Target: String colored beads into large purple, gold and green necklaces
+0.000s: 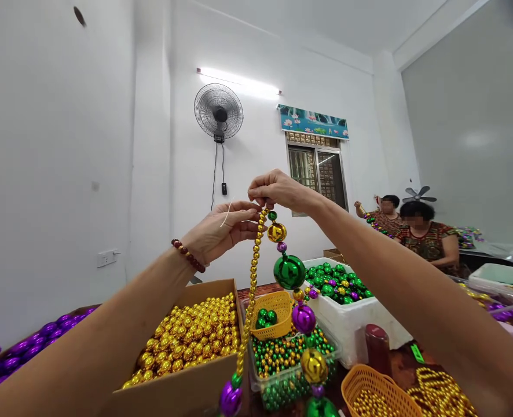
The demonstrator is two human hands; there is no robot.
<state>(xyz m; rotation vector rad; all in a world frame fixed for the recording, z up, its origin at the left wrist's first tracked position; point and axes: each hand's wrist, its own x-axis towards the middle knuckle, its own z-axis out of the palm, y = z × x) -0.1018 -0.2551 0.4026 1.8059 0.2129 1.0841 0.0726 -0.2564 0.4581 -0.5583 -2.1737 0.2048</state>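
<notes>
A bead necklace (pixel 289 271) hangs from my raised hands, with small gold beads (pixel 253 265) down one side. Larger green, gold and purple balls run down its other side. My right hand (pixel 274 189) pinches the necklace's top from above. Just below and to the left, my left hand (pixel 233 227) has its fingers closed at the same spot. A thin white string end (pixel 227 212) sticks up in front of the left hand. Where exactly the fingertips grip is partly hidden. The necklace's lower part runs out of view.
A cardboard box (pixel 182 385) of gold balls stands left of a clear bin (pixel 297 376) of small beads, with a yellow basket (pixel 278 301) on it. Behind is a white foam box (pixel 347 315). An orange basket (pixel 356 382) sits front right. Two people (pixel 425 234) sit farther back.
</notes>
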